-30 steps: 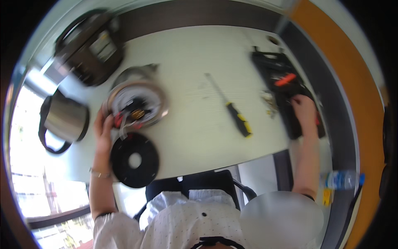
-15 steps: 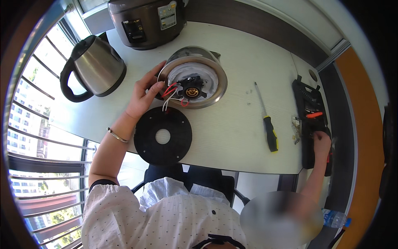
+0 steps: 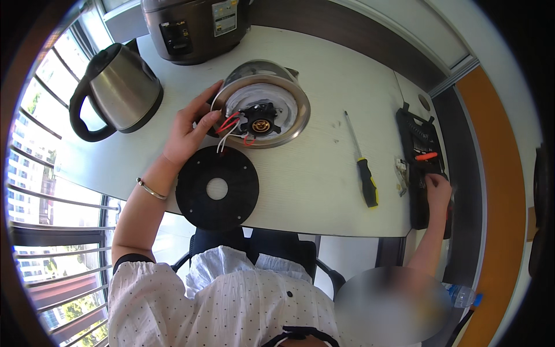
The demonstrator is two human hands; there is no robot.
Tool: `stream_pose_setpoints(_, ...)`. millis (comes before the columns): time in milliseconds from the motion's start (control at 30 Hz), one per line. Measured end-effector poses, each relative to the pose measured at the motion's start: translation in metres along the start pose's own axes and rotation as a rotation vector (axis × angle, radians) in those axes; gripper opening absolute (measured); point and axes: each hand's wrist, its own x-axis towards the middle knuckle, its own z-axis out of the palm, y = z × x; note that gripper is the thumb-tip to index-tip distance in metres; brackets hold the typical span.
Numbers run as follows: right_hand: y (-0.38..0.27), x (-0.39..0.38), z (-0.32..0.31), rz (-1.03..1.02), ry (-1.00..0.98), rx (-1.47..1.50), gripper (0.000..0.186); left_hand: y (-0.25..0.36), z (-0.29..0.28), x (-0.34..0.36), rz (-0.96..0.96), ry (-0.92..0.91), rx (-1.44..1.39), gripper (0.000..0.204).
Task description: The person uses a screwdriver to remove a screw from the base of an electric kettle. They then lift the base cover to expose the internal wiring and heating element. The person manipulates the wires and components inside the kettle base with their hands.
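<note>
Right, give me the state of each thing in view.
Metal vessel: tipped over, underside exposed
Wires: exposed
Black disc: off the vessel
Kettle: upright, lid shut
Cooker: upright
Screwdriver: lying down, unheld
Tool case: open
Bottle: capped
Left hand: holding vessel
Right hand: in tool case

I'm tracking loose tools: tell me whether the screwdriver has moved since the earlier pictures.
No: judged by the table's front edge, the screwdriver keeps its place; only the view shifted.

Glossy metal is seen on the wired vessel's rim (image 3: pixel 302 118), matt plastic on the disc (image 3: pixel 240 188), satin metal on the kettle (image 3: pixel 126 89).
</note>
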Motion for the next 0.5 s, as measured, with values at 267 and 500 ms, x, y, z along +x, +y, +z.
stream_pose_setpoints(267, -0.005, 0.002, 0.000, -0.032, -0.004, 0.009, 0.017, 0.013, -0.001, -0.001, -0.030, -0.022, 0.026, 0.050)
stream_pose_setpoints(500, -0.002, 0.000, 0.004, -0.050, -0.003, 0.014, 0.017, 0.015, -0.002, -0.001, -0.038, -0.023, 0.045, 0.050)
